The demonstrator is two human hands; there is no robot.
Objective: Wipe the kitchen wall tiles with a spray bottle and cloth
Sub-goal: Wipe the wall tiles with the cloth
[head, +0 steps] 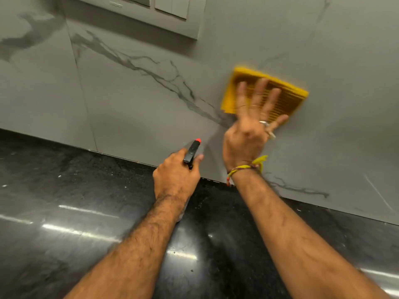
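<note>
The right hand [251, 126] presses the yellow cloth [264, 91] flat against the tiles [151, 104] in the right centre of the frame, fingers spread straight over it and blurred. The left hand [178, 175], lower centre, grips the spray bottle [192, 153] by its black head, its red nozzle aimed at the wall just left of the cloth.

To wipe well, I would keep the palm flat and the pressure even, work in overlapping passes, and cover the dark vein beside the cloth down to the seam with the counter [75, 212].

The tiles are grey with dark marbling and a thin joint at left. A switch plate [172, 9] sits at the top. The counter is glossy black stone with light streaks.
</note>
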